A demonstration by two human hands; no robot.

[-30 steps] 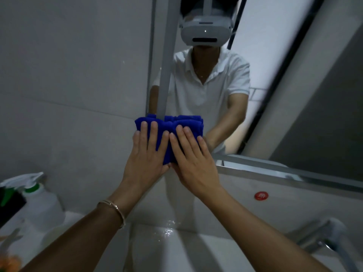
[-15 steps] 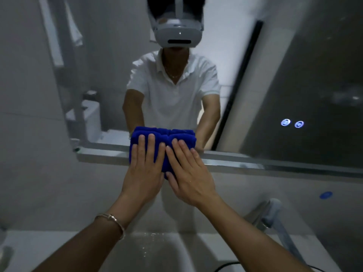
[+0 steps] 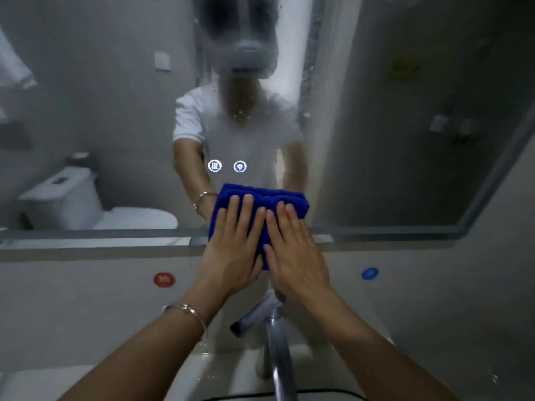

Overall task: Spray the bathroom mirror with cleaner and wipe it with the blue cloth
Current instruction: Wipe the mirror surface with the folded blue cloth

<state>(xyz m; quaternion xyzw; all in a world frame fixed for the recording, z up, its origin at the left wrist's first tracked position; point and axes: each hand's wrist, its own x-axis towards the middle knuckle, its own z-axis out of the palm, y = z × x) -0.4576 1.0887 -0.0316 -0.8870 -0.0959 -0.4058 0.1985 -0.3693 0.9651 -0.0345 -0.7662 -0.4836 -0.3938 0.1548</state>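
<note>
While both hands (image 3: pixel 262 250) press it, blue cloth (image 3: pixel 260 204) lies long-axis horizontal

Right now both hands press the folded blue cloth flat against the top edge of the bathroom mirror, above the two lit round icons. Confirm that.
Not quite. The head view shows the left hand and right hand pressing the folded blue cloth against the bottom edge of the bathroom mirror, below the two lit round icons.

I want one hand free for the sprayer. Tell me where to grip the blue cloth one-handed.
Pinch the blue cloth along its folded top edge, coming from above: that thick edge stands clear of the left hand and right hand, which press flat over its lower part against the mirror.
</note>
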